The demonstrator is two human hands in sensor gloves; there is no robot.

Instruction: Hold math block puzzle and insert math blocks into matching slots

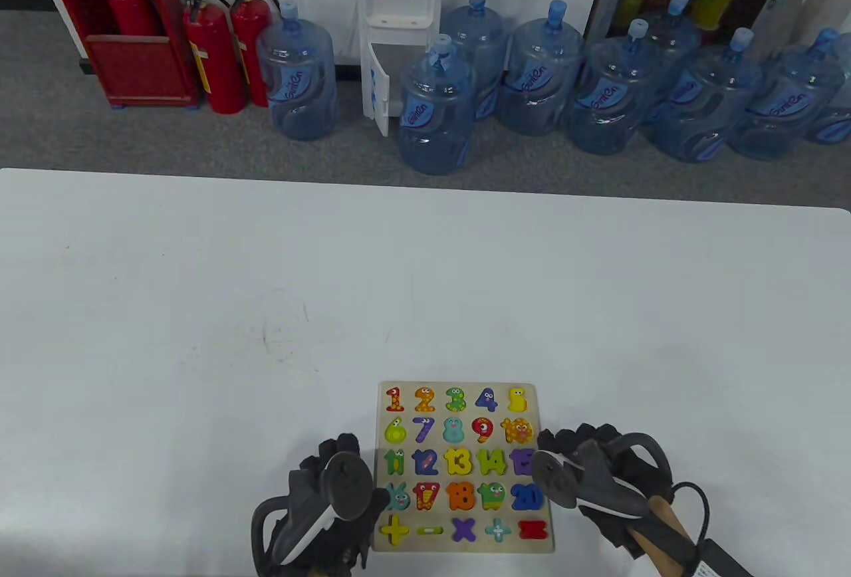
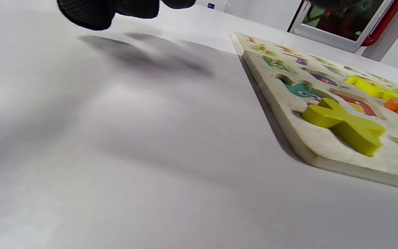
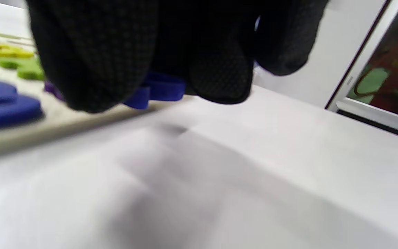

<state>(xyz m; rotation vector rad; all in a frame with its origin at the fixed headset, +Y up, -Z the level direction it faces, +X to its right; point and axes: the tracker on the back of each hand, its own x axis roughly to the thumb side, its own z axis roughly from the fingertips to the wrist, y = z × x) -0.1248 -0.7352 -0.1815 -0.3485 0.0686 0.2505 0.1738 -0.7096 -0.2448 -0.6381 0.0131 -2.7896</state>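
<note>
The left hand [image 1: 326,504], gloved in black with a grey tracker on its back, sits at the near-left corner of the math block puzzle [image 1: 463,467] in the table view. Whether it touches the board cannot be told there. The right hand [image 1: 598,477] is at the board's right edge, fingertips reaching over the purple 15 block [image 1: 523,462]. Between the two hands, the board lies flat on the white table [image 1: 199,338], its blocks reading 1 to 5, 6 to 10, 11 to 15, a row with 18 and 20, then plus, minus, times, divide and equals. Far beyond the hands, water jugs [image 1: 298,82] on the floor carry blue labels whose writing is too small to read surely, beside red fire extinguishers [image 1: 216,58] and a white water dispenser [image 1: 399,25].

In the left wrist view, the left hand's fingertips [image 2: 88,14] hang above the table, spread loosely and holding nothing, well to the left of the board edge [image 2: 278,114]. The yellow-green plus block [image 2: 344,126] sits tilted in its slot, partly raised at the nearest corner.

In the right wrist view, blurred, the right hand's fingers [image 3: 92,58] curl down onto the board's edge, covering a purple block [image 3: 157,90]. Whether they pinch it or only press on it cannot be told. Blue blocks [image 3: 2,103] lie to their left.
</note>
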